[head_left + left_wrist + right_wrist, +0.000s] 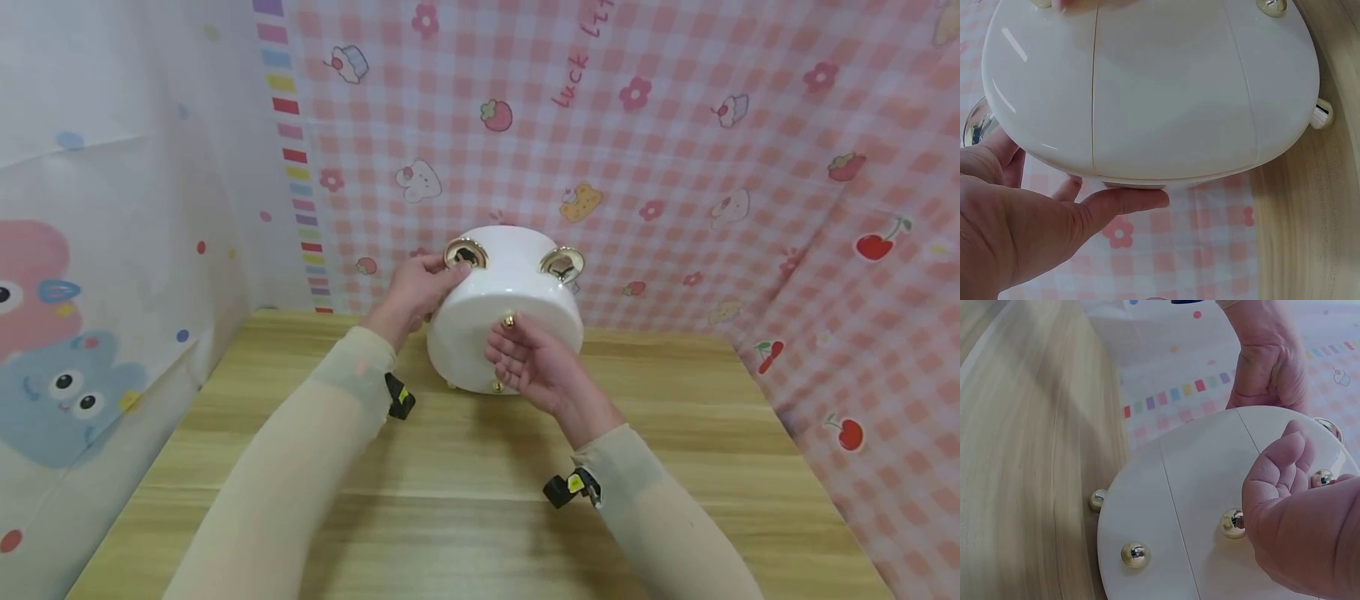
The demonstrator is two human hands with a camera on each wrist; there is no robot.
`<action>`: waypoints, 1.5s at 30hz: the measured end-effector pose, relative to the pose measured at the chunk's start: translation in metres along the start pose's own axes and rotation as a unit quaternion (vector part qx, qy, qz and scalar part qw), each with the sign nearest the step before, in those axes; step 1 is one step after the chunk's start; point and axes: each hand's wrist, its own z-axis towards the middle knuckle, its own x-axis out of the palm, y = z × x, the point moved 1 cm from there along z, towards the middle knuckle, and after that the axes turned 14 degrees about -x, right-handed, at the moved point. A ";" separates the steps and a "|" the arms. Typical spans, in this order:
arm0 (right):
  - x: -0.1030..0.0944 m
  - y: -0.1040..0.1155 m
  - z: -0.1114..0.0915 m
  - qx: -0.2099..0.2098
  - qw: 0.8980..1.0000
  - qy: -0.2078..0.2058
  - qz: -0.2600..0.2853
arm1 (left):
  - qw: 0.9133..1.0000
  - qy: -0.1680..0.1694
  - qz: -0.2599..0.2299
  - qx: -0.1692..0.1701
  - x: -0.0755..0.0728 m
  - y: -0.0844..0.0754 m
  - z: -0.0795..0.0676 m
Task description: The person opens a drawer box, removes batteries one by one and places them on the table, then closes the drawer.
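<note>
A glossy white box stands on the table against the back cloth. Thin seams split its oval front into three parts, each with a round gold knob. My left hand grips the box's upper left, thumb against a gold ear-shaped ring; in the left wrist view one finger lies along its side. At the front, my right hand pinches the top knob, its other fingers loosely curled. The middle knob and bottom knob show below it.
A second gold ring sits on the box's upper right, and a gold foot is under it. The wood-grain table stretches toward me. Patterned cloths hang behind and at both sides.
</note>
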 end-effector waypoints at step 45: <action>-0.004 -0.002 -0.002 -0.019 1.000 0.001 0.008 | 0.997 -0.032 -0.066 0.019 0.009 0.006 -0.008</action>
